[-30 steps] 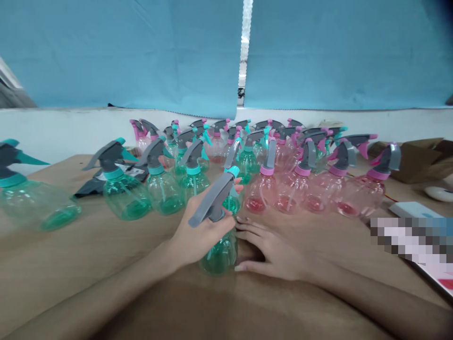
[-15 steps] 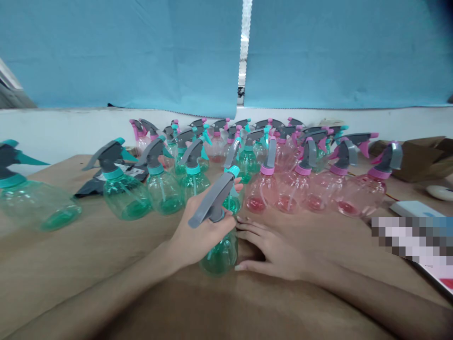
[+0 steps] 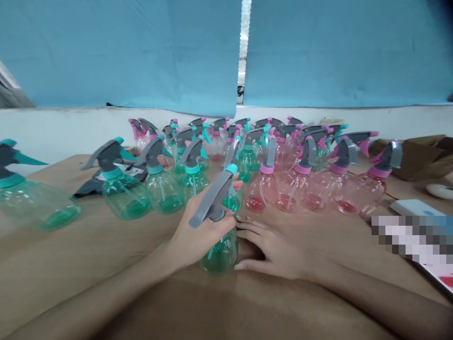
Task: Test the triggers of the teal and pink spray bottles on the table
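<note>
A green spray bottle (image 3: 219, 252) with a grey and teal trigger head stands upright in front of me on the wooden table (image 3: 148, 293). My left hand (image 3: 200, 226) is wrapped round its neck, just below the head. Lying flat against the table, my right hand (image 3: 272, 250) has its fingers spread beside the bottle's right side; whether the fingertips touch the bottle I cannot tell. Right behind it are a row of green spray bottles (image 3: 165, 196) to the left and a row of pink spray bottles (image 3: 260, 196) to the right.
Several more pink and teal spray bottles crowd the back of the table. A black plastic bag (image 3: 94, 184) lies at the left. At the right are a brown paper bag (image 3: 421, 158), a white mouse (image 3: 439, 191), a white box (image 3: 412, 207) and a partly blurred panel (image 3: 430, 257).
Almost nothing differs. The green bottle's head has tilted up very slightly in my left hand, and my right hand stays in place.
</note>
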`<state>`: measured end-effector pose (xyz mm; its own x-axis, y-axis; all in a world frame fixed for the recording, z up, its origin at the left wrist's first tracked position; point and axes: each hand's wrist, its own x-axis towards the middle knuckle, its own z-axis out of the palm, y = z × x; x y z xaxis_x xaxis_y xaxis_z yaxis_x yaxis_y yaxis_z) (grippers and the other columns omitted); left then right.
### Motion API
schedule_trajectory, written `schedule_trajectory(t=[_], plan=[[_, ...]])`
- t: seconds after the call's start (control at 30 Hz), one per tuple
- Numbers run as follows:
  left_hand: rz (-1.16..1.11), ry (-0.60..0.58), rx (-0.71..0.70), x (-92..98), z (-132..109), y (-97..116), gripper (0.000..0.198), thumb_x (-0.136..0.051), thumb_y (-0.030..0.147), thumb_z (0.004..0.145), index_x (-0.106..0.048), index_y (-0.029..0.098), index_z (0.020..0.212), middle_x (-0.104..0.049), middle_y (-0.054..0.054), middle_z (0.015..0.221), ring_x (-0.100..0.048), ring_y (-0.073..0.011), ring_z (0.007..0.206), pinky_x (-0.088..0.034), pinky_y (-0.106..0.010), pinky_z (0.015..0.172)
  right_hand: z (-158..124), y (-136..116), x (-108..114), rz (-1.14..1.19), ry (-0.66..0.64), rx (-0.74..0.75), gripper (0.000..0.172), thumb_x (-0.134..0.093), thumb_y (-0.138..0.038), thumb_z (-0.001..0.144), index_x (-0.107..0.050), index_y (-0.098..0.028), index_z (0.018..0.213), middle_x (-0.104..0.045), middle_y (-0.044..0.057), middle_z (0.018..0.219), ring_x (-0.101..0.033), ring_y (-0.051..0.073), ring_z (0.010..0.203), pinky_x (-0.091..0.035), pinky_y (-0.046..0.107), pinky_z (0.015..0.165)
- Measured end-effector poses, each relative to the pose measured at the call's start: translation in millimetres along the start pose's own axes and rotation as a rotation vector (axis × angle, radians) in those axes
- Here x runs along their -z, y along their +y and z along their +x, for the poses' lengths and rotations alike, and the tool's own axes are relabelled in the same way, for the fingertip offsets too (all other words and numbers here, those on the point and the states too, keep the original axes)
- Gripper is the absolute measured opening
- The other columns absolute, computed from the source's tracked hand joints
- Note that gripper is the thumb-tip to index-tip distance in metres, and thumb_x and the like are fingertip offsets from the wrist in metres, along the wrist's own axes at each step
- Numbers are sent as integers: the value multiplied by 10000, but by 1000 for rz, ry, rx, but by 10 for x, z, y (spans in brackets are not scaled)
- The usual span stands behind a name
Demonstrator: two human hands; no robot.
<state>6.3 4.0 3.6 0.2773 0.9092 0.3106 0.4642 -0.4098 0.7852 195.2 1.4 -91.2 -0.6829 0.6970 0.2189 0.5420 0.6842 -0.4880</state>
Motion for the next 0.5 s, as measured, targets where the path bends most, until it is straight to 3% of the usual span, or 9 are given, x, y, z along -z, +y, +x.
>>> schedule_trajectory(t=[0.23,0.5], plan=[[-16,-41,14,14,-14,-10,513,-498,174,726,-496,310,1220,-684,-2,1001,-592,-138,561,-500,-279,593,9,-12,14,11,-11,0,728,-538,-603,790,-378,-193,1370,-410,117,1412,-338,264,1313,-293,441,1067],[-46,-53,-3,10,-2,-11,517,-494,154,714,-493,306,1208,-658,-14,1078,-581,-137,569,-498,-291,609,0,-13,17,12,-9,-5,722,-539,-596,794,-365,-209,1379,-410,112,1412,-343,273,1310,-302,464,1059]])
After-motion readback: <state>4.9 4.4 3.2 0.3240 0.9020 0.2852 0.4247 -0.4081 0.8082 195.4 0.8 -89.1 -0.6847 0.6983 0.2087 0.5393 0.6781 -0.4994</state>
